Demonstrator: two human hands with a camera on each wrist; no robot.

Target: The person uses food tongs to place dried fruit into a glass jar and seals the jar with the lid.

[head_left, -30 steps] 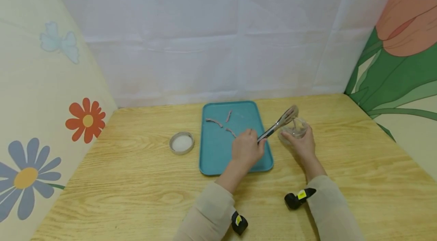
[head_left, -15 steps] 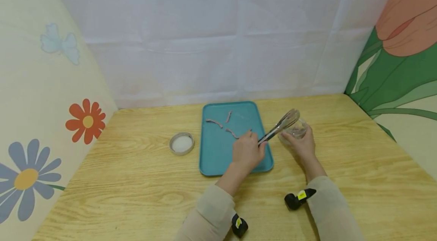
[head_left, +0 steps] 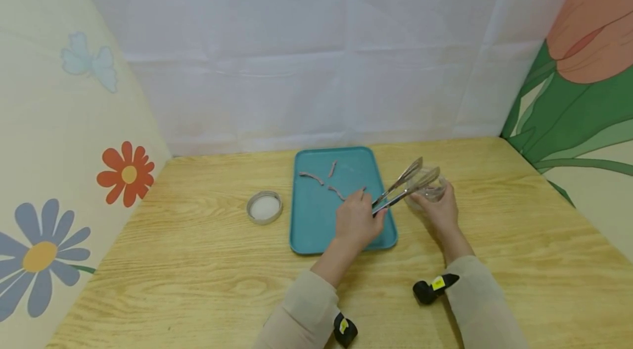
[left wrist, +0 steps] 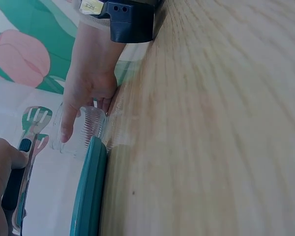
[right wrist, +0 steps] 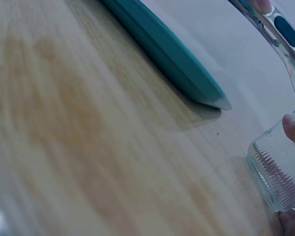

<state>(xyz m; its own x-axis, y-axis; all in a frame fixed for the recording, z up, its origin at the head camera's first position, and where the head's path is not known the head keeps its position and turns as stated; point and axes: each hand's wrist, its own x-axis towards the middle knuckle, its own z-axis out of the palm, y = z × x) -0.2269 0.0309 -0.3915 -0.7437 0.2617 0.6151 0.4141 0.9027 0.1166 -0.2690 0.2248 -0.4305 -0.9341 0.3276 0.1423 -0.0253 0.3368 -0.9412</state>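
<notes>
In the head view, a small yellow label (head_left: 437, 283) is borne by the black device (head_left: 422, 293) strapped at the right wrist, and a similar one by the black device (head_left: 344, 331) at the left; any print on them is too small to be read. The silver metal tongs with dark-inlaid handles (head_left: 403, 193) are gripped in the left hand (head_left: 357, 220), their two arms spread apart. Their slotted heads are held beyond the right edge of the teal rectangular plastic tray (head_left: 314, 220), above the clear ribbed glass jar (right wrist: 274, 169). The jar, right of the tray, is clasped by the right hand (head_left: 440, 209), thumb on one side and fingers round the other. The left hand is held over the tray's right part, its fingers curled round the handles and its forearm slanted in from the tray's near side; the right forearm is extended past the tray's near right corner. Thin pinkish strips (head_left: 311, 177) are laid on the tray's far half. Left of the tray, a shallow round grey-rimmed lid with a white inside (head_left: 264, 208) is seen on the light wood-grain table (head_left: 198, 261).
</notes>
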